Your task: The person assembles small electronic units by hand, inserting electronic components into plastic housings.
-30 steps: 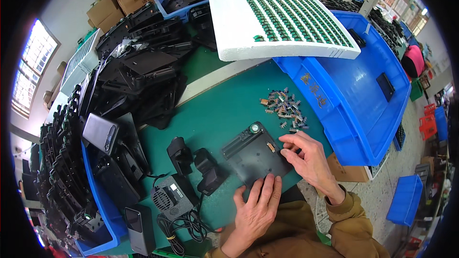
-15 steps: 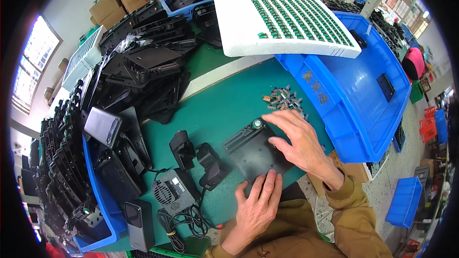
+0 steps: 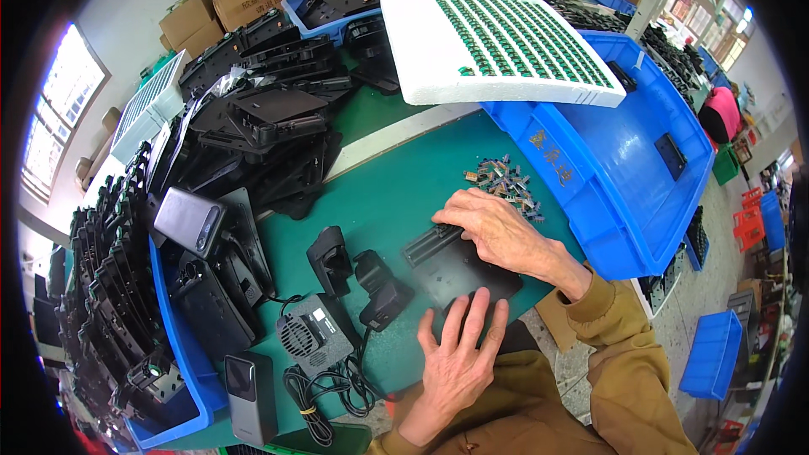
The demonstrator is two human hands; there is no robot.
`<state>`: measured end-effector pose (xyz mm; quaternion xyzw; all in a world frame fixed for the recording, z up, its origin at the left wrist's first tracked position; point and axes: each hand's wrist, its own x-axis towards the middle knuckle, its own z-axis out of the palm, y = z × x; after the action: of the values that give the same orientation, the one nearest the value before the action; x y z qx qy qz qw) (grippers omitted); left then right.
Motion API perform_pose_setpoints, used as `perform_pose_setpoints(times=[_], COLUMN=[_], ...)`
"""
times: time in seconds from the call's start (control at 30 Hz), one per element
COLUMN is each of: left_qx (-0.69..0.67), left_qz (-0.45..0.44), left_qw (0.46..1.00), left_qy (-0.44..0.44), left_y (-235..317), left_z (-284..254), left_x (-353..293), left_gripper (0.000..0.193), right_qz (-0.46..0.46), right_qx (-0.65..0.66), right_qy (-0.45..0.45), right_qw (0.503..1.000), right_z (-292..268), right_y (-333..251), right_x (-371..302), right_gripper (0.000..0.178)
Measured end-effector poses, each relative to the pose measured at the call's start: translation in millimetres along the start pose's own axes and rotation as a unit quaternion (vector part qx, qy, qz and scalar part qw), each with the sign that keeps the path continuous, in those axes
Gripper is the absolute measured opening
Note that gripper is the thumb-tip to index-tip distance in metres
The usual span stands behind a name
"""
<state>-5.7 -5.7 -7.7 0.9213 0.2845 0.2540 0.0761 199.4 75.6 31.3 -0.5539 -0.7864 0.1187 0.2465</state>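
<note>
A worker's left hand (image 3: 459, 354) lies flat and open, fingers spread, pinning the near edge of a flat black plastic housing (image 3: 459, 268) to the green bench (image 3: 388, 194), forearm coming up from the lower edge in an ochre sleeve. Just beyond, the right hand (image 3: 497, 232) arches palm-down over the housing's far end, fingers curled onto the ribbed strip there; whether they pinch a small part cannot be told, since the fingertips hide it. By the look of it, a fitting step is in hand: something small is being pressed or seated into the housing while the other palm braces it. The next move seems to call for steady downward pressure without letting the housing slide. Touching distance past the right hand lies a loose heap of small connectors (image 3: 504, 179). To the left of the housing stand two black cradles (image 3: 358, 274) and a grey fan-grilled unit (image 3: 313, 333) with coiled cable. Farther off, a blue crate (image 3: 624, 160) carries a white foam tray (image 3: 497, 42) of green parts, and black housings (image 3: 261, 126) are piled along the left
</note>
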Motion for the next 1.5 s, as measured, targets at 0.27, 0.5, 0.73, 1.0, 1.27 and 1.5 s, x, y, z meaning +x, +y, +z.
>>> perform_pose_setpoints(times=[0.27, 0.5, 0.73, 1.0, 1.27, 1.5], left_qx=[-0.056, -0.086, -0.071, -0.011, 0.004, 0.035], left_qz=[-0.004, 0.018, 0.006, -0.021, -0.053, -0.001], left_qw=[0.997, 0.992, 0.995, 0.999, 0.992, 0.99], left_qy=[0.054, 0.091, 0.07, -0.023, -0.112, -0.133], left_y=[0, -4, -3, 2, 12, -8], left_z=[3, 4, 3, -6, -13, 2], left_x=[-8, -6, -3, -1, 8, -7], left_gripper=[0.079, 0.109, 0.079, 0.106, 0.089, 0.08], right_qz=[0.045, 0.071, 0.099, 0.166, 0.365, 0.437], right_qx=[-0.031, -0.126, -0.175, -0.164, -0.32, -0.348], right_qy=[0.027, 0.072, 0.126, 0.197, 0.242, 0.249], right_qw=[0.998, 0.987, 0.971, 0.952, 0.84, 0.791], right_z=[-30, -71, -116, -190, -268, -277], right_y=[-15, -48, -73, -44, 137, 296], right_x=[-35, -73, -94, -113, -142, -119], right_gripper=[0.044, 0.05, 0.06, 0.055, 0.047, 0.032])
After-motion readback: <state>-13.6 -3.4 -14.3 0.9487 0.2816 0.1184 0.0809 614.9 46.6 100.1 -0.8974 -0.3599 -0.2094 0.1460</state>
